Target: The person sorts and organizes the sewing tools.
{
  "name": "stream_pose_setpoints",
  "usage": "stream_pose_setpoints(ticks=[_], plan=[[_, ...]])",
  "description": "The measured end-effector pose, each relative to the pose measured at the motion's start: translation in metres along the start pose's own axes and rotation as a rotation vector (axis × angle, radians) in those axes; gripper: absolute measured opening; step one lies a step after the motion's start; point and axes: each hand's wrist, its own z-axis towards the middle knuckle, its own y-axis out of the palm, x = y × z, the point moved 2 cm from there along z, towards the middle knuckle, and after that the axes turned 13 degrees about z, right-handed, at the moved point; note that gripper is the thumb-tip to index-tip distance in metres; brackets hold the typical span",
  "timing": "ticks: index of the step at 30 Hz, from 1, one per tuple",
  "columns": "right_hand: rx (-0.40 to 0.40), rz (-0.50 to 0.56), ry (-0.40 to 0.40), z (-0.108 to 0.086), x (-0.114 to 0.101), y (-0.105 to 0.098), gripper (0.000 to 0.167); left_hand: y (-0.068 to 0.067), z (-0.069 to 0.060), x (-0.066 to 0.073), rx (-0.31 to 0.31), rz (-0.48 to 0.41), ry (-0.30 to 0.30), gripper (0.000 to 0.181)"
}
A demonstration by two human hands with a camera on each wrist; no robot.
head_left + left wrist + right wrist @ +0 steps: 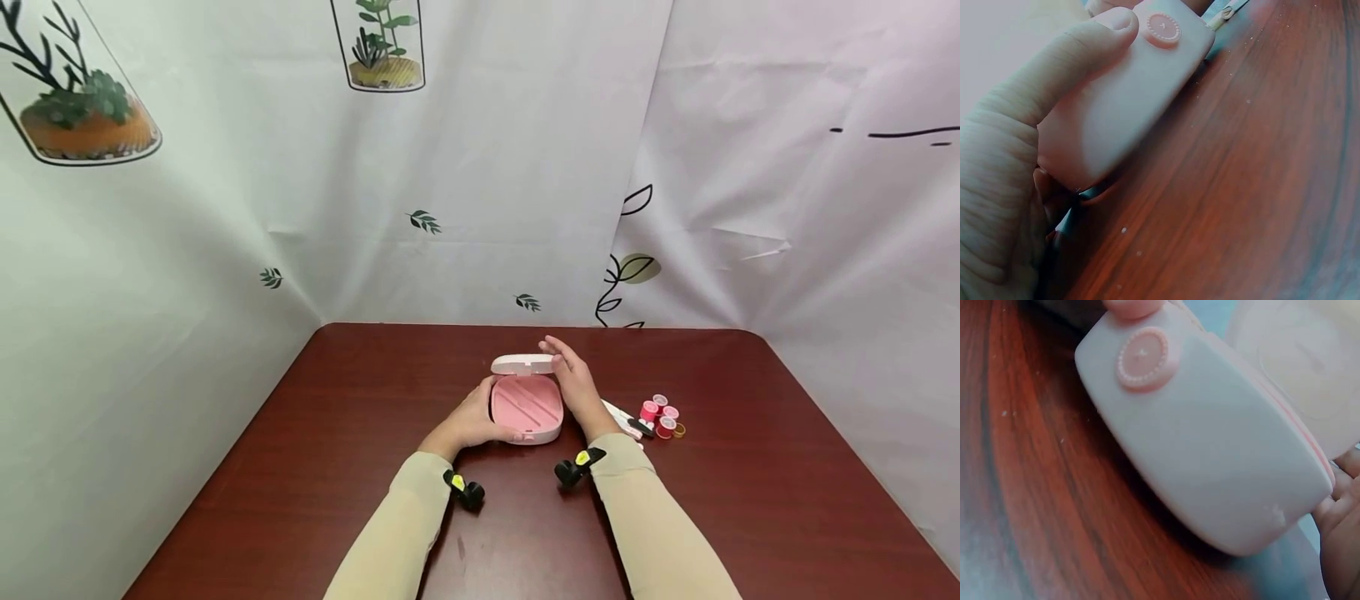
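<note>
A small pink-and-white sewing kit box [527, 408] stands on the table with its hinged lid [521, 364] raised at the back. Diagonal ridges cross its pink inner tray. My left hand [474, 418] grips the box's left side, its thumb on the front wall beside the round pink clasp [1163, 29]. At the lid's right edge is my right hand [576, 385]: the thumb touches the lid, and the fingers reach out behind it, mostly straight. In the right wrist view the white front wall [1222, 444] fills the middle, and some right-hand fingers are cut off by the frame.
Right of the right hand lie several thread spools [660, 414] in pink, red and white, a small yellowish ring [679, 431] and a black-ended tool [641, 427], partly hidden by the wrist. The dark red table [360, 417] meets a printed white curtain [480, 167] behind.
</note>
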Motion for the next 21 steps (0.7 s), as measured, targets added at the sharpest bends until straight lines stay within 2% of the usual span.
stream_pose_setpoints(ticks=[4, 7, 10, 16, 21], plan=[[0.064, 0.064, 0.061, 0.012, 0.022, -0.005, 0.063, 0.001, 0.0, 0.0, -0.002, 0.025, 0.003, 0.113], [0.093, 0.063, 0.108, 0.024, 0.035, -0.008, 0.061, 0.001, 0.0, 0.0, 0.003, 0.041, 0.004, 0.112], [0.104, 0.048, 0.175, 0.03, 0.034, -0.009, 0.066, 0.001, -0.001, 0.0, 0.004, 0.051, 0.003, 0.111], [0.117, 0.124, 0.352, 0.041, 0.038, -0.009, 0.066, 0.0, -0.002, 0.001, 0.005, 0.06, 0.009, 0.109], [0.127, 0.153, 0.418, 0.047, 0.043, -0.008, 0.07, -0.001, -0.002, 0.002, 0.01, 0.058, 0.018, 0.109]])
